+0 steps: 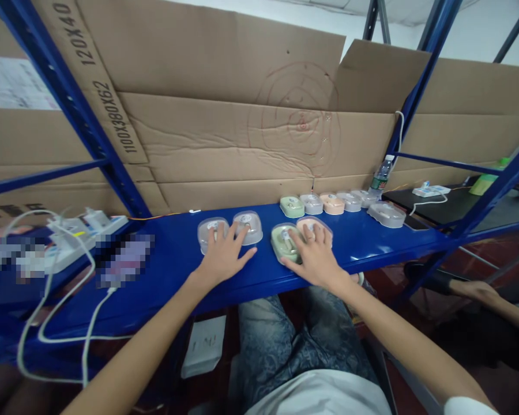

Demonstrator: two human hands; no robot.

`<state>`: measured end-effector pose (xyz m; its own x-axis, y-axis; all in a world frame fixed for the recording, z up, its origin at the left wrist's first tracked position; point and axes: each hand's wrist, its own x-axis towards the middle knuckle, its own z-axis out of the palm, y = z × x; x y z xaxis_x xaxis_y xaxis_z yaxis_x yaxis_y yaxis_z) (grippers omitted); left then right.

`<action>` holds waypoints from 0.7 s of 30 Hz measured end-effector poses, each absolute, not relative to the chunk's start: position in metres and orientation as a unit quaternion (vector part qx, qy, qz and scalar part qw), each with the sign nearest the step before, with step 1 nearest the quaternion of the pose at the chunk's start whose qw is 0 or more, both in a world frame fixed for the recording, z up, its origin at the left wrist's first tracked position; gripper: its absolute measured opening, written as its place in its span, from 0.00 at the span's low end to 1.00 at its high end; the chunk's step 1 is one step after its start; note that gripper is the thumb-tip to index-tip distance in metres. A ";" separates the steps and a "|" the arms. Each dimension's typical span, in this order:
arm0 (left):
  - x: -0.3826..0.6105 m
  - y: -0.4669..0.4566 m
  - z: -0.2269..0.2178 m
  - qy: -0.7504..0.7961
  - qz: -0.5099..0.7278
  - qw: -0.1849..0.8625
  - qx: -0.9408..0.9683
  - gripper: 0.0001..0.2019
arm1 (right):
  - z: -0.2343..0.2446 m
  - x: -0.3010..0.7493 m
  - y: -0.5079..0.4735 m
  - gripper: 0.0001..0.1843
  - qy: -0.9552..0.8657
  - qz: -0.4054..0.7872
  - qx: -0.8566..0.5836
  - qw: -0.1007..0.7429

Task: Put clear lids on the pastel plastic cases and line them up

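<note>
My left hand (225, 253) is spread with its fingertips resting on two clear, pale plastic cases, a left case (205, 235) and a right case (253, 229), side by side on the blue shelf. To the right, my right hand (315, 253) lies with fingers apart over a green case (282, 241) and a pink case (327, 231). Its fingers partly hide both. Small light-coloured items show inside the cases, too small to name. Neither hand is wrapped round anything.
Along the back of the blue shelf (173, 253) stands a row of several similar cases (332, 203), with a larger clear case (387, 214) and a water bottle (381, 176) at its right. A power strip (73, 245) with white cables and a blurred phone (127, 259) lie left. Another person's arm (480, 291) shows right.
</note>
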<state>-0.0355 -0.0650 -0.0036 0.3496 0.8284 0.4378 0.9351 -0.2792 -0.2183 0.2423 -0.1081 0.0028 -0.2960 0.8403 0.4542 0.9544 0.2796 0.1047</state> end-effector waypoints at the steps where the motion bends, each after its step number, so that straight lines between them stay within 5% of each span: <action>1: -0.038 -0.052 -0.002 -0.564 -0.107 0.215 -0.790 0.37 | 0.003 0.230 -0.110 0.45 -0.789 -0.175 -0.566 0.160; 21: 0.026 0.105 0.035 -0.517 -0.128 0.009 -0.846 0.26 | -0.001 0.214 -0.125 0.46 -0.795 -0.169 -0.554 0.182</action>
<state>0.0263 0.1051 0.0349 0.4324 0.8730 0.2256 0.8776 -0.4649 0.1168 0.2142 -0.1250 -0.0009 -0.3200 0.8189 0.4764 0.9419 0.3289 0.0674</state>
